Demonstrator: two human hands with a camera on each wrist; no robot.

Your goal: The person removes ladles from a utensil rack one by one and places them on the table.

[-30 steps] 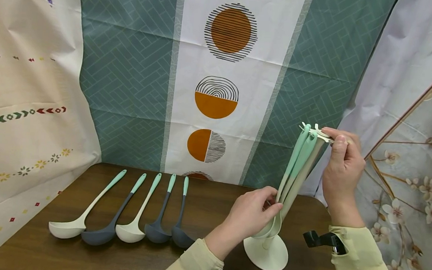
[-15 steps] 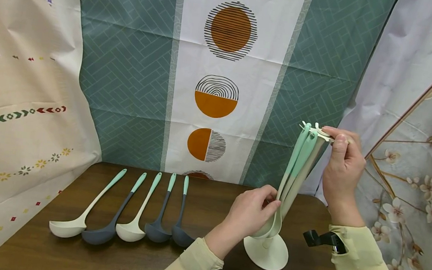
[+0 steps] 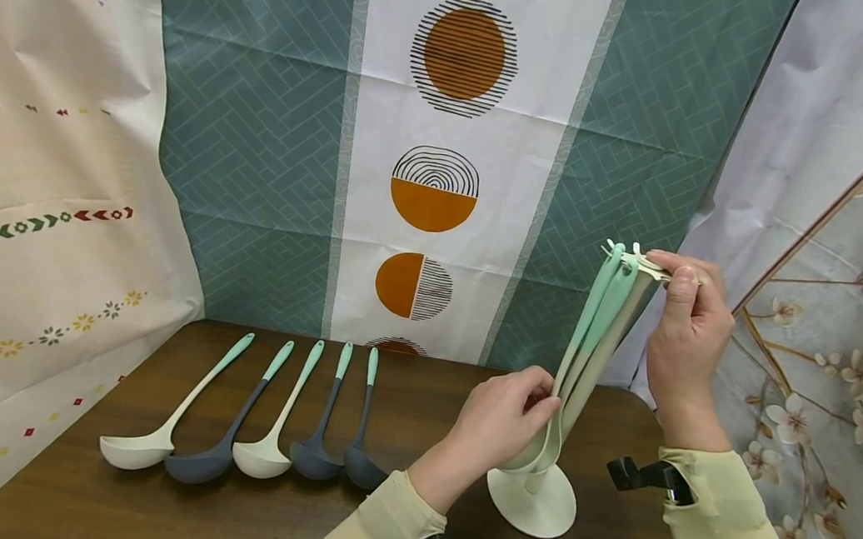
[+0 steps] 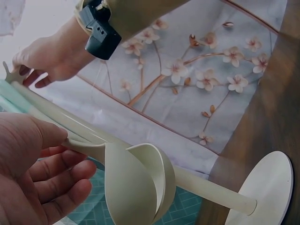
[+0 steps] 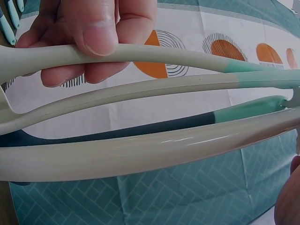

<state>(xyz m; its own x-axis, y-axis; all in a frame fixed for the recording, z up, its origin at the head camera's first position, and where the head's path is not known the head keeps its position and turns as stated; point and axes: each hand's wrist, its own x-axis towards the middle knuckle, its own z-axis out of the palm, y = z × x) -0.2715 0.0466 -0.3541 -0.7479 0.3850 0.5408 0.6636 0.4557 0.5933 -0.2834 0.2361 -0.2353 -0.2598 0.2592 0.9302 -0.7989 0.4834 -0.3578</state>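
A cream utensil stand with a round base (image 3: 534, 515) is on the table, its pole (image 3: 607, 344) leaning to the right in the head view. My right hand (image 3: 689, 342) grips the hooked ring (image 3: 650, 264) at its top. My left hand (image 3: 500, 416) pinches the cream shaft of a ladle (image 5: 164, 54) between thumb and fingers, just above the bowl. That ladle's mint handle end is up at the hooks. Beside it hangs a second cream ladle (image 5: 154, 89). A dark ladle (image 5: 140, 131) shows against the pole in the right wrist view; the head view hides it.
Several ladles lie in a row on the left of the brown table (image 3: 438, 395), among them a cream ladle (image 3: 136, 451) and a dark ladle (image 3: 200, 464), mint handles pointing away. A patterned cloth (image 3: 442, 120) hangs behind, and a floral cloth (image 3: 836, 390) is at the right.
The head view has tipped slightly, so the scene sits a little higher. Both hands keep their places on the ladle and the stand.
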